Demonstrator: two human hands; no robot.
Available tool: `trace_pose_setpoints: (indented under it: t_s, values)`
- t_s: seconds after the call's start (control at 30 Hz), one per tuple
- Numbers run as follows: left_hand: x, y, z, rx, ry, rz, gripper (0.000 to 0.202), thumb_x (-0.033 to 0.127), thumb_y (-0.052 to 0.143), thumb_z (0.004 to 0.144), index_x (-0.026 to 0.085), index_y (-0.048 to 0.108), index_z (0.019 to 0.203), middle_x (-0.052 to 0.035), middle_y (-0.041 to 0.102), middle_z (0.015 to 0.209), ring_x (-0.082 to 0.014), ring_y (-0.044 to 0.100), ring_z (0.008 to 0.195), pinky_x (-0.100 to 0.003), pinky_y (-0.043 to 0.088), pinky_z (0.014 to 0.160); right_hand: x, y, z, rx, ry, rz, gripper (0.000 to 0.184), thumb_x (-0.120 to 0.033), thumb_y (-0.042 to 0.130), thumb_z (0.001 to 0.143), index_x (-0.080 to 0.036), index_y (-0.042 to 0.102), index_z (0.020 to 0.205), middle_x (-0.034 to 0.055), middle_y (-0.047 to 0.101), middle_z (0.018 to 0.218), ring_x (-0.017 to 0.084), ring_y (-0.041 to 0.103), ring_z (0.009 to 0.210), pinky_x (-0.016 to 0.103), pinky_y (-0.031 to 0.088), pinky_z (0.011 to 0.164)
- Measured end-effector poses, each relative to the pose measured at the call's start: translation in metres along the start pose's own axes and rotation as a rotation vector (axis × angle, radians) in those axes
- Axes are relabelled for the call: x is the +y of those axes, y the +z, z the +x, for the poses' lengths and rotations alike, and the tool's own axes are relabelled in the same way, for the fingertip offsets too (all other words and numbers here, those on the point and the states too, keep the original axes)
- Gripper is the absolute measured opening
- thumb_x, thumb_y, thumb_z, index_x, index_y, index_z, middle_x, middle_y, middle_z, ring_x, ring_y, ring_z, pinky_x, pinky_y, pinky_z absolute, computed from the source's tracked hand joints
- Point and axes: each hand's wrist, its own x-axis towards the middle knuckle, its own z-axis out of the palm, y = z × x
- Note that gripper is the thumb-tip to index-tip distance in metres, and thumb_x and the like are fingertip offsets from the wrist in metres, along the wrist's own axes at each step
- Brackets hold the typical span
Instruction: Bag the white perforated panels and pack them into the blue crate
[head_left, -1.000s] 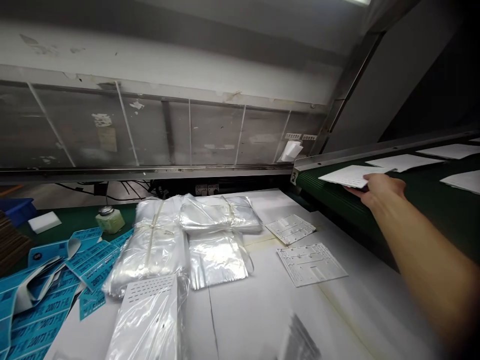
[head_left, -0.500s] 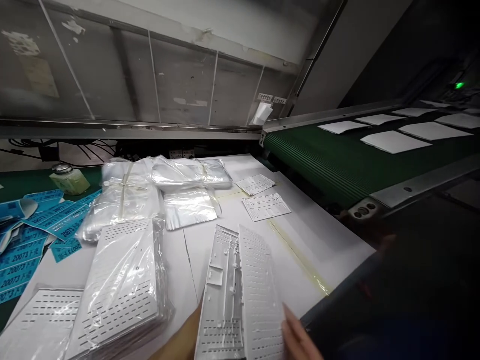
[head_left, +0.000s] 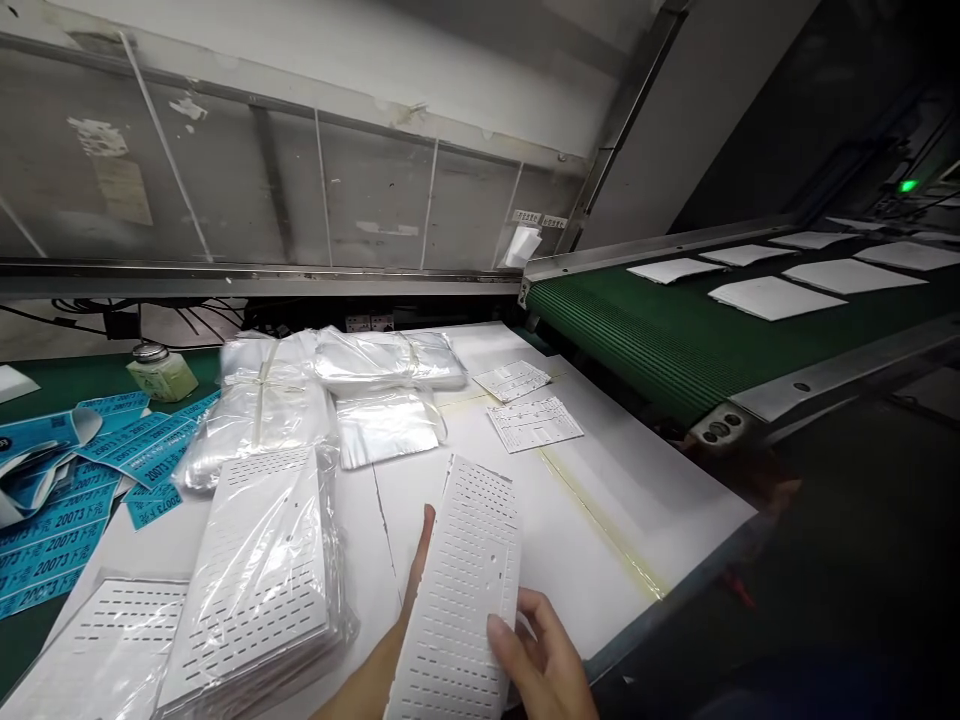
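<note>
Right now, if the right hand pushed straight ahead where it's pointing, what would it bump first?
The right hand would meet the slotted white panel first: its thumb is on the face. Beyond, depth is unclear.

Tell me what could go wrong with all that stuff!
The slotted white panel could slip: the right hand grips its edge, but the left hand is mostly hidden, so its hold is unclear. The bagged panels might slide, being piled up in slick-looking wrap. The lidded bottle could tip onto the blue labels beside it.
</note>
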Motion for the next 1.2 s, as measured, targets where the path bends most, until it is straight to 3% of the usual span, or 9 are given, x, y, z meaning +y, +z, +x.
trace_pose_setpoints:
  t_s: [0.23, 0.37, 0.47, 0.6, 0.7, 0.8, 0.93, 1.07, 1.2]
  values:
    - [0.019, 0.026, -0.016, -0.188, -0.008, -0.211, 0.072, 0.066, 0.031, 0.083, 0.009, 0.052, 0.123, -0.0152, 0.064, 0.109, -0.031, 0.056, 0.108, -0.045, 0.033, 0.098, -0.032, -0.04, 0.004, 0.074, -0.143, -0.116, 0.042, -0.048, 0.066, 0.07, -0.022, 0.059, 0.102, 0.0072, 0.068, 0.106, 0.027, 0.061, 0.1, 0.034, 0.049, 0.084]
    - [0.021, 0.029, -0.017, -0.288, -0.119, -0.182, 0.073, 0.064, 0.029, 0.085, 0.009, 0.05, 0.126, -0.0167, 0.064, 0.11, -0.0329, 0.057, 0.106, -0.047, 0.036, 0.094, -0.095, -0.081, 0.004, 0.027, -0.265, -0.432, 0.043, -0.046, 0.064, 0.073, -0.026, 0.063, 0.111, 0.0061, 0.065, 0.115, 0.029, 0.06, 0.103, 0.037, 0.05, 0.085]
    - [0.012, 0.019, -0.012, -0.253, -0.187, -0.111, 0.074, 0.066, 0.033, 0.082, 0.008, 0.053, 0.123, -0.0155, 0.068, 0.1, -0.0325, 0.061, 0.099, -0.046, 0.038, 0.091, -0.158, -0.074, 0.01, -0.295, -0.452, -0.906, 0.023, -0.041, 0.06, 0.077, -0.032, 0.072, 0.095, -0.0012, 0.07, 0.104, 0.026, 0.061, 0.102, 0.044, 0.03, 0.106]
    - [-0.003, 0.001, -0.005, -0.136, -0.008, -0.001, 0.06, 0.055, 0.048, 0.083, 0.015, 0.05, 0.128, -0.0093, 0.066, 0.108, -0.0284, 0.054, 0.113, -0.041, 0.03, 0.101, -0.196, -0.017, 0.034, -0.955, -0.479, -1.258, 0.027, -0.022, 0.056, 0.08, -0.038, 0.071, 0.096, -0.0082, 0.072, 0.077, 0.017, 0.066, 0.08, 0.047, 0.012, 0.112]
    - [-0.004, -0.004, -0.006, -0.23, -0.002, -0.048, 0.071, 0.059, 0.055, 0.077, 0.012, 0.047, 0.13, -0.0122, 0.062, 0.117, -0.0319, 0.047, 0.12, -0.043, 0.025, 0.105, -0.185, 0.013, 0.047, -0.888, -0.633, -1.34, 0.028, -0.016, 0.059, 0.076, -0.033, 0.072, 0.093, -0.004, 0.071, 0.079, 0.02, 0.063, 0.088, 0.053, 0.012, 0.109]
    - [0.003, -0.005, -0.011, -0.273, -0.044, -0.092, 0.073, 0.06, 0.054, 0.076, 0.011, 0.047, 0.13, -0.0142, 0.061, 0.118, -0.0337, 0.047, 0.12, -0.045, 0.025, 0.105, -0.155, 0.01, 0.042, -0.429, -0.79, -1.164, 0.039, -0.025, 0.062, 0.076, -0.033, 0.061, 0.114, 0.0011, 0.059, 0.12, 0.027, 0.044, 0.121, 0.054, 0.018, 0.107]
    - [0.011, -0.003, -0.017, -0.273, -0.057, -0.082, 0.071, 0.059, 0.049, 0.079, 0.01, 0.046, 0.13, -0.0156, 0.061, 0.117, -0.0346, 0.05, 0.117, -0.047, 0.027, 0.104, -0.096, -0.015, 0.022, 0.169, -0.375, -0.528, 0.072, -0.052, 0.06, 0.075, -0.028, 0.031, 0.136, 0.0104, 0.044, 0.135, 0.031, 0.044, 0.121, 0.051, 0.038, 0.097]
    - [0.016, 0.016, -0.024, -0.293, 0.031, 0.113, 0.068, 0.054, 0.05, 0.078, 0.01, 0.046, 0.129, -0.0157, 0.059, 0.12, -0.035, 0.052, 0.113, -0.048, 0.032, 0.1, -0.05, -0.022, 0.016, -0.095, -0.025, -0.056, 0.073, -0.058, 0.06, 0.073, -0.024, 0.036, 0.133, 0.0146, 0.053, 0.127, 0.033, 0.052, 0.114, 0.05, 0.041, 0.093]
    - [0.038, 0.044, -0.034, -0.286, 0.365, 0.685, 0.067, 0.039, 0.065, 0.072, 0.017, 0.044, 0.132, -0.0122, 0.049, 0.132, -0.0352, 0.046, 0.118, -0.046, 0.034, 0.099, -0.051, -0.014, 0.026, -0.331, -0.219, 0.127, 0.066, -0.043, 0.071, 0.07, -0.027, 0.042, 0.127, 0.0099, 0.059, 0.122, 0.029, 0.058, 0.105, 0.041, 0.047, 0.087]
